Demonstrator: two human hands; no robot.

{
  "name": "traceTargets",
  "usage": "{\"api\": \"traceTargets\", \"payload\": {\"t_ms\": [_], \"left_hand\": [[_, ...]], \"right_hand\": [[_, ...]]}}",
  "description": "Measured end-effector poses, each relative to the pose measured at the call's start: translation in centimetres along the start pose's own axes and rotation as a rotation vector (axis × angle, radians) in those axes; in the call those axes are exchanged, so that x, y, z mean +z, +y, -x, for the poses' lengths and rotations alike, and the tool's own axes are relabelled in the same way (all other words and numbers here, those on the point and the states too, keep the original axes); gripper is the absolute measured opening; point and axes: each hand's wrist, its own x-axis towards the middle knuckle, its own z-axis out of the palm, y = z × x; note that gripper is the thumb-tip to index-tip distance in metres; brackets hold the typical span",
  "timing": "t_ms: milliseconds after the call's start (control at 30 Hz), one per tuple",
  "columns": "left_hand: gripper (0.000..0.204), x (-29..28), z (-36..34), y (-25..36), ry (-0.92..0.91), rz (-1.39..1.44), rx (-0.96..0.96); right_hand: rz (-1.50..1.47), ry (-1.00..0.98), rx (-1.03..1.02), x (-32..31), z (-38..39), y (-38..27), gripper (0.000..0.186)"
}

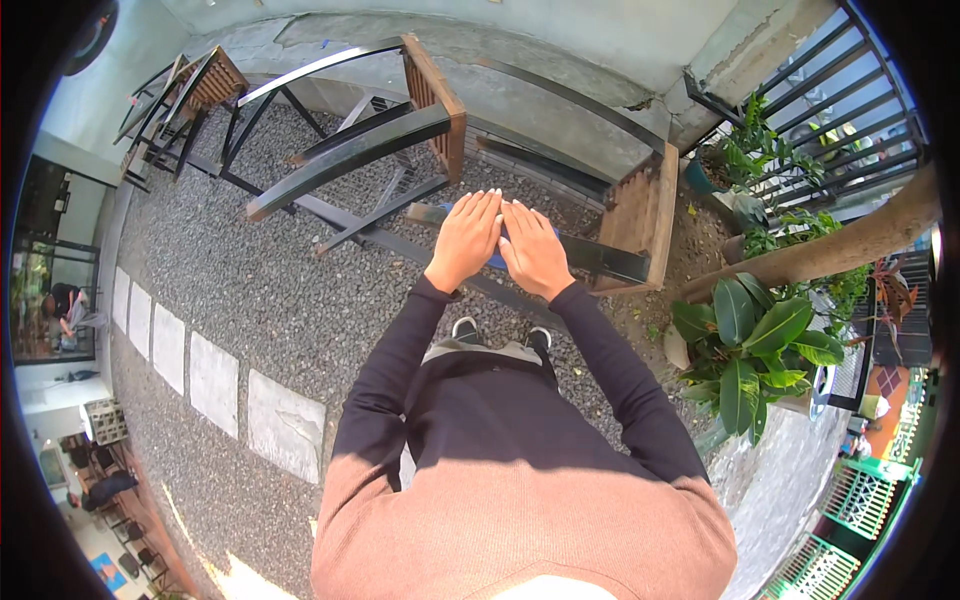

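My left hand (467, 240) and my right hand (533, 248) are held out in front of me, side by side with backs up. Their fingers are stretched straight and the fingertips nearly meet. Neither hand holds anything. A little of something blue (496, 261) shows between the wrists; what it is I cannot make out. Beyond and beneath the hands is a piece of furniture tipped on its side, with a slatted wooden top (640, 215) and dark legs (610, 258). Whether my hands touch it I cannot tell.
More tipped furniture with wooden slats (436, 100) and black legs (350, 165) lies ahead and to the left on grey gravel (200, 270). Square paving slabs (213, 385) run along the left. On the right are a leafy plant (750, 345), a slanting trunk (820, 250) and a black fence (840, 110).
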Motion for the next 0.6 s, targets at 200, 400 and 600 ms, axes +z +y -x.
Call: {"api": "traceTargets", "payload": {"t_ms": [200, 400, 600], "left_hand": [[0.043, -1.5, 0.8, -2.2, 0.002, 0.024, -0.043], [0.041, -2.6, 1.5, -3.8, 0.027, 0.014, -0.042], [0.042, -2.9, 2.1, -4.7, 0.034, -0.020, -0.059]], "right_hand": [[0.031, 0.045, -0.028, 1.7, -2.0, -1.8, 0.065], [0.028, 0.049, -0.036, 3.0, -3.5, -3.1, 0.065], [0.049, 0.058, -0.048, 3.8, -4.2, -3.9, 0.065]]}}
